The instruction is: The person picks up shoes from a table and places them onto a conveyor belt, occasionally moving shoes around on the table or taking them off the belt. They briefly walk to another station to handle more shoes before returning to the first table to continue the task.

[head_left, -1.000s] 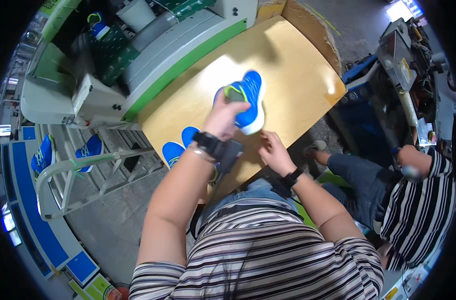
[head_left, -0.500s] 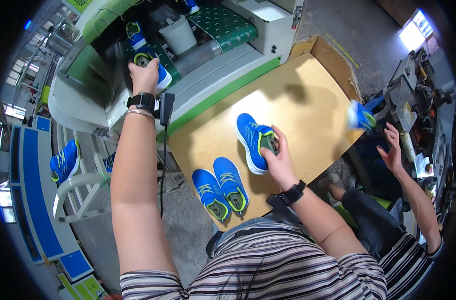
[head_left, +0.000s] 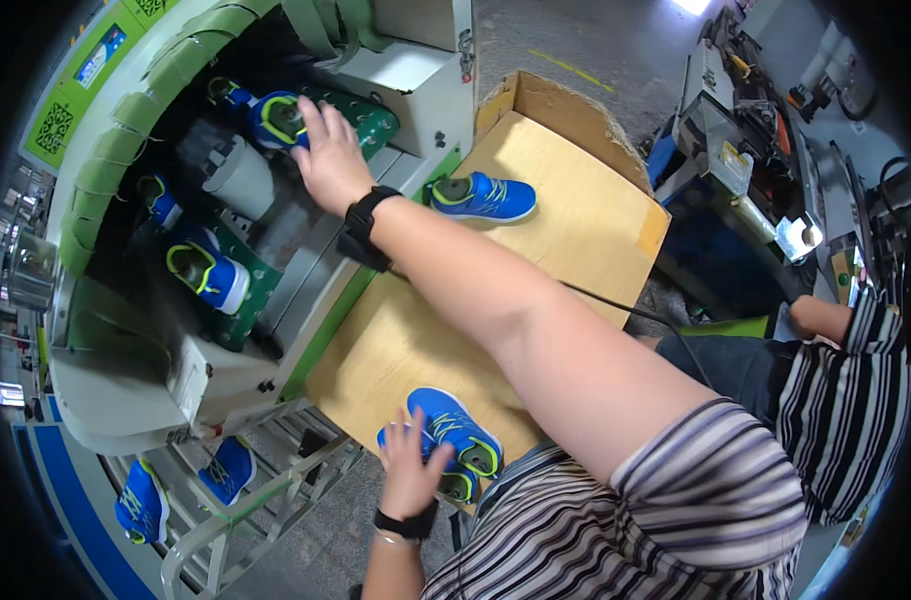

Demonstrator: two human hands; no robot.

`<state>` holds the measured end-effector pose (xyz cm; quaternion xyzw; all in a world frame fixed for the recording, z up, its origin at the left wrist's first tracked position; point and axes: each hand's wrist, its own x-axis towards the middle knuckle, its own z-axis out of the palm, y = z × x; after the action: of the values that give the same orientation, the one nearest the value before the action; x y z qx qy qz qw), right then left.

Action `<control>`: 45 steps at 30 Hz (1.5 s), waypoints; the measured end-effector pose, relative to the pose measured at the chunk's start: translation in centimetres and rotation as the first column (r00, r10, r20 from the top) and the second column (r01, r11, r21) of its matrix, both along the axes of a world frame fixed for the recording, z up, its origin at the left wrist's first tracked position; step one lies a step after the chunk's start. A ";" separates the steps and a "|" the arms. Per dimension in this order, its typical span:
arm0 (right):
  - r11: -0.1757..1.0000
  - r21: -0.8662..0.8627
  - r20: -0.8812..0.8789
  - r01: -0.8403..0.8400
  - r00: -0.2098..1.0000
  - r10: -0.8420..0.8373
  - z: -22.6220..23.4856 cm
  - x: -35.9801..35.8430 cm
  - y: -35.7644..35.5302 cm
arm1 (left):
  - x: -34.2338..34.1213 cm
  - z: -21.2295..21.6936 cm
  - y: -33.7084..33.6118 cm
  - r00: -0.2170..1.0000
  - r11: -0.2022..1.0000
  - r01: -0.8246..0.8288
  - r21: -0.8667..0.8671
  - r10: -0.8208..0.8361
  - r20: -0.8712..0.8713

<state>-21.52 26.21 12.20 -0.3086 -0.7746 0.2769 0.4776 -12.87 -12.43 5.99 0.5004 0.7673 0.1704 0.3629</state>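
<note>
The left hand [head_left: 327, 160] lies open against the blue shoe [head_left: 275, 118] up on the machine [head_left: 415, 80], while the right hand [head_left: 408, 468] (fingers spread) hovers by 2 shoes [head_left: 453, 440] near the body.

One view only, a fisheye worn on the head, looking steeply down over the person's own striped shirt [head_left: 665, 520] at five o'clock. It faces a wooden table [head_left: 575, 230] near the centre and a green-and-white machine [head_left: 225, 180] curving off toward ten o'clock. It sits close: the right hand [head_left: 327, 158] stretches out to eleven o'clock, the left hand [head_left: 407, 468] rises at six o'clock. Straight edges bow toward the dark round rim. At three o'clock a seated co-worker's striped sleeve [head_left: 855, 400] just makes the edge. No second view shares this scene.
</note>
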 end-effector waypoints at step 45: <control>0.836 -0.544 0.183 -0.076 0.961 0.207 -15.6 31.5 -31.3 | 6.1 -3.4 -5.0 0.964 0.942 0.150 0.299 -0.073 -0.255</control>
<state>10.03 -5.13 -3.45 -0.4008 -0.7390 0.4769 0.2566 -6.74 -17.43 2.63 0.6118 0.7386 0.2082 0.1917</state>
